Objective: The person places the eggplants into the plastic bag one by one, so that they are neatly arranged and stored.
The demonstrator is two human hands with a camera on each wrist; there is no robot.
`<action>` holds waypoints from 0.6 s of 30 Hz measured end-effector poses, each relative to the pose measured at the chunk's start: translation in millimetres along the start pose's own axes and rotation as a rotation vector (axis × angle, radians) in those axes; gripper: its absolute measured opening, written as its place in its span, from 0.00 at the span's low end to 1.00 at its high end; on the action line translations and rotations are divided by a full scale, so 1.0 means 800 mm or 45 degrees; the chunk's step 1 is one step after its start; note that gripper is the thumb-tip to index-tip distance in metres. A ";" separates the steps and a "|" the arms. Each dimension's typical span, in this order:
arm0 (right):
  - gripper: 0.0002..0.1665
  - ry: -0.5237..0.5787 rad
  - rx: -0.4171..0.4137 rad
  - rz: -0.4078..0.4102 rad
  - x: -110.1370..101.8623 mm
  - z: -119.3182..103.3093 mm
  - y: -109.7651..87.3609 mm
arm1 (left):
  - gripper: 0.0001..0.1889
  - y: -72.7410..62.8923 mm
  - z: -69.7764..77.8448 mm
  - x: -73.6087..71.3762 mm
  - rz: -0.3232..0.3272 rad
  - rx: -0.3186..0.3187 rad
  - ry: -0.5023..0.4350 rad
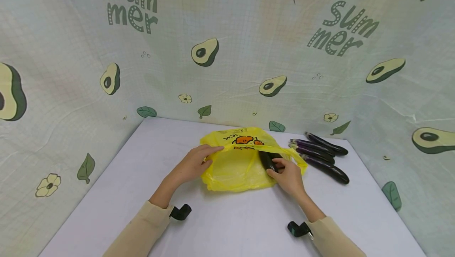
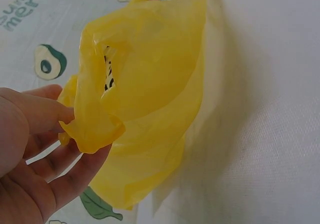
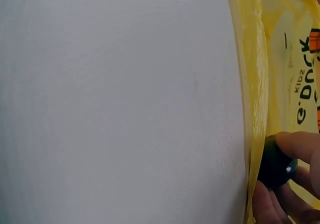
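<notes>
A yellow plastic bag [image 1: 234,170] with a printed duck design lies on the table, its mouth facing me. My left hand [image 1: 195,163] holds the left side of the mouth; in the left wrist view a loose handle flap of the bag [image 2: 95,129] sits between thumb and fingers. At the mouth's right side, my right hand [image 1: 288,176] grips a dark eggplant [image 1: 266,161] by its near end, the far end tucked under the bag's upper layer. The right wrist view shows thumb and fingers around the rounded eggplant end [image 3: 274,166].
Several purple eggplants [image 1: 328,170] lie side by side on the right of the white table [image 1: 234,221], just past the bag. A cloth printed with avocados [image 1: 205,52] hangs behind the table and along both sides.
</notes>
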State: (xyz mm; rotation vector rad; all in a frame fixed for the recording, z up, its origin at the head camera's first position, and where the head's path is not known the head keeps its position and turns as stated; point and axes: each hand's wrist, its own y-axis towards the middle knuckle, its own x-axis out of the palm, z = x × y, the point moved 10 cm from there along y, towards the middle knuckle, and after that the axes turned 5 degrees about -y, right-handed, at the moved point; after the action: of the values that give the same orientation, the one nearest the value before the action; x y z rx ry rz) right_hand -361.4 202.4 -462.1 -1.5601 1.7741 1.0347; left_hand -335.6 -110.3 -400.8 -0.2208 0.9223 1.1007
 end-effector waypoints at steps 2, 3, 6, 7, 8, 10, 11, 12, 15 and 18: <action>0.29 -0.005 0.005 0.012 -0.001 0.000 0.001 | 0.30 0.000 -0.001 0.000 0.000 -0.003 -0.001; 0.29 -0.006 0.008 0.017 -0.001 0.000 0.001 | 0.30 0.000 -0.001 0.000 0.001 -0.003 -0.001; 0.28 -0.004 0.011 0.036 -0.002 0.001 0.003 | 0.30 0.000 -0.001 0.001 0.003 0.001 0.006; 0.28 -0.004 0.013 0.043 -0.002 0.002 0.004 | 0.30 0.000 -0.001 0.001 0.001 0.002 0.007; 0.28 -0.005 0.014 0.051 -0.002 0.002 0.004 | 0.30 0.000 -0.001 0.001 0.001 0.003 0.010; 0.28 -0.009 0.016 0.064 -0.002 0.003 0.005 | 0.30 0.000 -0.002 0.001 0.000 0.002 0.014; 0.28 -0.014 0.018 0.072 -0.003 0.004 0.006 | 0.30 0.000 -0.002 0.002 -0.001 0.002 0.015; 0.28 -0.019 0.019 0.079 -0.003 0.004 0.006 | 0.30 0.000 -0.002 0.002 -0.002 0.001 0.015; 0.28 -0.030 0.020 0.095 -0.003 0.005 0.007 | 0.30 0.000 -0.002 0.001 -0.001 0.002 0.015; 0.28 -0.035 0.014 0.101 -0.003 0.005 0.007 | 0.30 0.001 -0.001 0.001 0.001 0.007 0.016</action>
State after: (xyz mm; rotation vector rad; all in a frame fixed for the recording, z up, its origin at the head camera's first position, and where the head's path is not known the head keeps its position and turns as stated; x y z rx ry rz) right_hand -367.0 207.0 -461.3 -1.4720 1.8330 1.0767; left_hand -336.3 -110.1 -402.0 -0.2233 0.9368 1.0987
